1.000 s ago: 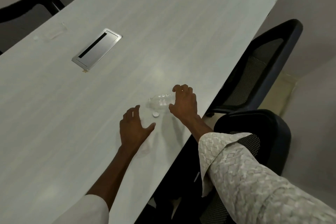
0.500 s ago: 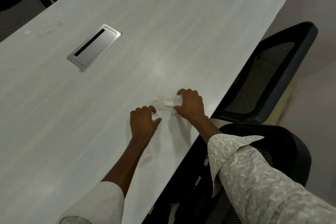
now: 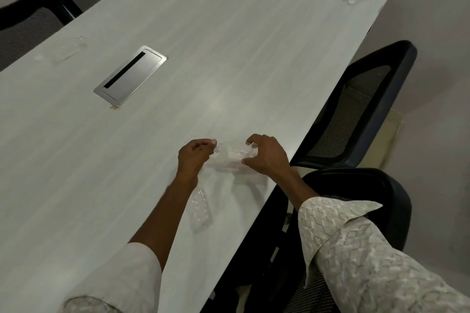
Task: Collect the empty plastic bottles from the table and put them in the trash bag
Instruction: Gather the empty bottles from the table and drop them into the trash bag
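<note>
Both hands have closed in: right hand (image 3: 267, 156) grips the clear ribbed plastic bottle (image 3: 237, 152) lying lengthwise left-right near the pale table's (image 3: 229, 58) edge, neck toward left hand (image 3: 193, 157), whose pinched fingertips hide the cap.

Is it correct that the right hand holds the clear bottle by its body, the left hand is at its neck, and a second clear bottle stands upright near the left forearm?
Not quite. In the head view the second clear bottle lies on its side on the table, not upright. The rest holds: the right hand grips the clear bottle by its body, and the left hand is at its neck.
</note>
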